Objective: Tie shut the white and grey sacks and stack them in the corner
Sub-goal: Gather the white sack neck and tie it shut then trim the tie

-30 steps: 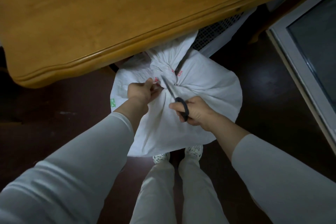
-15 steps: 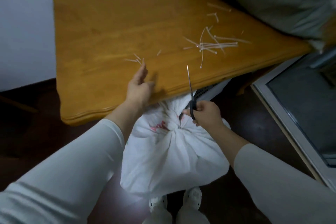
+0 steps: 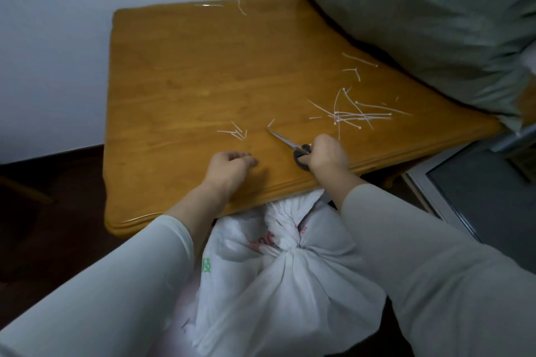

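Note:
A white sack (image 3: 290,287) stands on the floor against the front edge of the wooden table (image 3: 188,75), its neck (image 3: 285,246) bunched and tied. A grey sack (image 3: 420,23) lies on the table's far right side. My right hand (image 3: 329,153) grips the black handles of the scissors (image 3: 285,142), whose blades lie flat on the tabletop pointing left. My left hand (image 3: 229,166) rests over the table near the front edge with its fingers loosely curled; I see nothing in it.
Several loose white zip ties (image 3: 356,116) lie on the table in front of the grey sack, and short cut-off ends (image 3: 236,133) lie left of the scissor tips. A grey framed panel (image 3: 478,197) leans at the right. A white wall stands behind the table.
Both hands rose from the white sack's neck to the tabletop. The scissors went from cutting at the neck to lying on the table. My left hand let go of the tie end.

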Tool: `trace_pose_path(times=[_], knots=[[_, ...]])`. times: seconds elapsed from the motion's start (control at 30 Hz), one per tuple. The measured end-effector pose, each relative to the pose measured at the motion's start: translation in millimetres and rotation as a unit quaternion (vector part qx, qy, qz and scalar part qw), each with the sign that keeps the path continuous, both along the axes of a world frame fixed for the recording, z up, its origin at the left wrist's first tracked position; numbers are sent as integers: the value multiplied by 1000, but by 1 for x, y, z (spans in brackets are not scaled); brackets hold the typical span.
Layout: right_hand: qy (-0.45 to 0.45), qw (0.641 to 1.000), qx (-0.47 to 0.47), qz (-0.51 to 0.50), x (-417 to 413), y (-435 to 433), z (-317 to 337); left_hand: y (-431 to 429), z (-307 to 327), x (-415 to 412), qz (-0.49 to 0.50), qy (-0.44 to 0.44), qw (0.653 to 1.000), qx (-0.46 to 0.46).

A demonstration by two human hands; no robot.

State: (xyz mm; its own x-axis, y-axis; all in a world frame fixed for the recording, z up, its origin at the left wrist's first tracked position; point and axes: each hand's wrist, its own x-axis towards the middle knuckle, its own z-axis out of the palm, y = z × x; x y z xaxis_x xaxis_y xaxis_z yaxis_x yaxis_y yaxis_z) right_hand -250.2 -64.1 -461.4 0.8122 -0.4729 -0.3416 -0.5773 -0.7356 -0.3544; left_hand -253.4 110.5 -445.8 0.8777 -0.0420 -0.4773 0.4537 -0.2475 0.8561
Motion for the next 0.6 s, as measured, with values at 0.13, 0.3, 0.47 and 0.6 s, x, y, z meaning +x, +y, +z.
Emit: trace_pose_path(times=[0.13, 0.3, 0.47, 0.6], knots=[[-1, 998, -51, 23, 16, 8, -4, 7, 0, 8, -7, -2, 1000, 7], [14, 991, -119, 67, 21, 5, -9, 4, -4, 12, -13, -2, 1000, 13], [-13, 994, -86, 63, 11, -9, -6, -9, 4, 10, -7, -1, 1000, 16], [-50, 989, -116, 77, -10, -57, 12, -42, 27, 5, -17, -15, 999, 29]])
